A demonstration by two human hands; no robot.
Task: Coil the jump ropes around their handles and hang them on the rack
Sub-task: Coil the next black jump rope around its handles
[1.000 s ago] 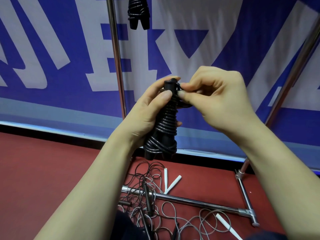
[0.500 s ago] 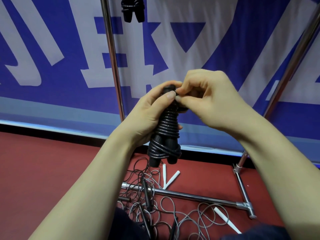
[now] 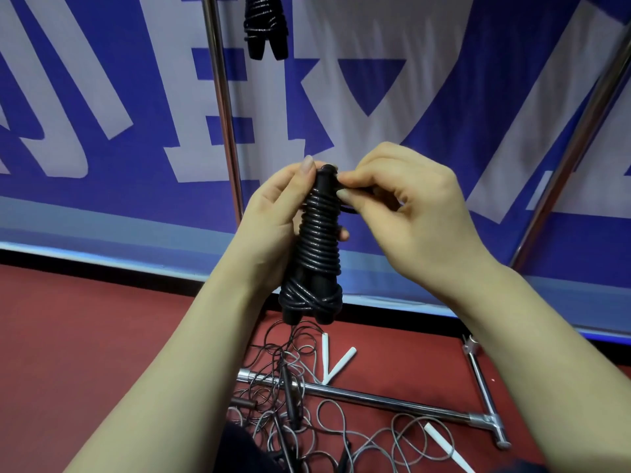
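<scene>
From the head camera, the person holds a black jump rope wound in tight coils round its two black plastic handles (image 3: 317,247) up at chest height, in front of a blue banner with large white lettering (image 3: 358,80). The bundle stands nearly upright, handle butts down, with a few crossed turns of cord near its lower end.

The left hand (image 3: 269,227) has its grip wrapped round the bundle from the left side, thumb lying up along the top of the handles. The right hand (image 3: 409,216) has a narrow grip: thumb and forefinger pinch the cord just beside the top of the handles, the other fingers curled under.

Behind stands a chrome tube rack (image 3: 222,107), with one upright just left of the hands and its base bar lying across the red floor (image 3: 85,336). A second coiled black rope bundle (image 3: 265,25) hangs at the top edge of the view, right of that upright.

On the floor below the hands lies a tangle of loose thin grey and black ropes (image 3: 290,397), draped over the base bar, with slim white handles (image 3: 336,365) among them.
</scene>
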